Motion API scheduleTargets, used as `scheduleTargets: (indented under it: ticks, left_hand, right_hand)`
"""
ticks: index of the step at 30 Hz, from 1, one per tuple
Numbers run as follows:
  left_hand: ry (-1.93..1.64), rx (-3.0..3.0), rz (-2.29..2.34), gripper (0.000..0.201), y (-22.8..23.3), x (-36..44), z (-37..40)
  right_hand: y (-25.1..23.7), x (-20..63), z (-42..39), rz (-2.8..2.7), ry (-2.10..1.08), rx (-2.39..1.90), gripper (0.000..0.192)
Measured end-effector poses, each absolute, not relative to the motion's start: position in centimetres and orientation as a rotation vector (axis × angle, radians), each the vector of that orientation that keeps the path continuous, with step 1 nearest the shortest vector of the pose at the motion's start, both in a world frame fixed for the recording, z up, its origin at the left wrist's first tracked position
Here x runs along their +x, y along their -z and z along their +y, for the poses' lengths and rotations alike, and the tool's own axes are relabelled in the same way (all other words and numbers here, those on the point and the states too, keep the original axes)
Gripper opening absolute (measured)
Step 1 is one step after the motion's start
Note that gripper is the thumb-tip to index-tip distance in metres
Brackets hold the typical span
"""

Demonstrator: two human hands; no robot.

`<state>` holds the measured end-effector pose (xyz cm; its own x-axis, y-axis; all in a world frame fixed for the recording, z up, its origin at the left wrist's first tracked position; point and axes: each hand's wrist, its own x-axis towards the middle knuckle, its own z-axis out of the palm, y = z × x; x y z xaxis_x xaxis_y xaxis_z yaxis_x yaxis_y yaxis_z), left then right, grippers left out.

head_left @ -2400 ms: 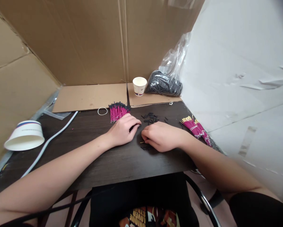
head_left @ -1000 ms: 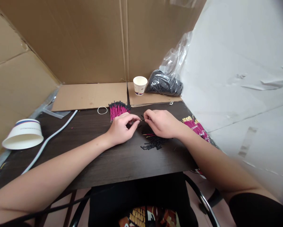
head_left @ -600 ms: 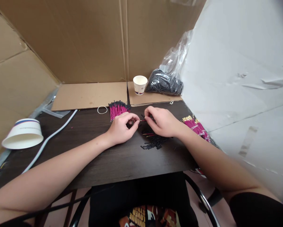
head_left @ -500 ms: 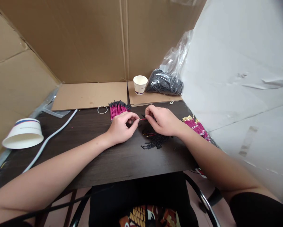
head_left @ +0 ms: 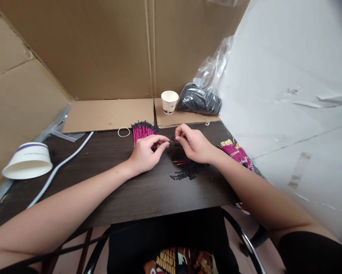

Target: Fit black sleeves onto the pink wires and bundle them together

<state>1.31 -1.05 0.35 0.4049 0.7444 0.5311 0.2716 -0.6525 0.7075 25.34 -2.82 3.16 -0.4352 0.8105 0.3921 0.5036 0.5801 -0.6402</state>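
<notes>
Occupying the middle of the frame is a dark wood-grain table, which is standing inside cardboard walls, with white sheeting filling the right side. A paper cup and a clear bag of black pieces are sitting at upper centre; an overturned paper bowl is lying at the left edge. The left hand and right hand are meeting at centre, fingers closed, both pinching one thin pink wire just above the tabletop. Loose black sleeves are lying below the right hand, a sleeved pink bundle above the left, a gold-tipped bundle at right. Compared with 2.4 seconds earlier, both hands are now working higher in the frame, the sleeves are lying gathered lower down, and the bowl is sitting unchanged.
</notes>
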Motion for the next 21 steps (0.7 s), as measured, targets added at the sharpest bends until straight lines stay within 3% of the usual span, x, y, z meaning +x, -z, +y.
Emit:
scheduleTargets:
  ticks: [7, 11, 17, 21]
  left_hand:
    - [-1.163, 2.095, 0.883, 0.016, -0.4, 1.3, -1.2]
    - [-1.147, 1.958, 0.891, 0.038, -0.4, 1.4, -1.3]
    - [-1.138, 1.551, 0.775, 0.032, -1.0, 2.3, -1.7]
    - [-1.146, 1.452, 0.743, 0.027, -1.3, 2.7, -2.0]
  right_hand:
    - [-3.2, 25.4, -2.9, -2.107, -0.605, -1.044, 0.008]
    - [-3.0, 25.3, -2.9, -2.017, -0.689, -1.02, 0.009]
    - [-1.9, 23.3, -3.4, -1.445, -1.329, -0.81, 0.038]
    - [-1.4, 21.9, -4.0, -1.243, -1.479, -0.779, 0.051]
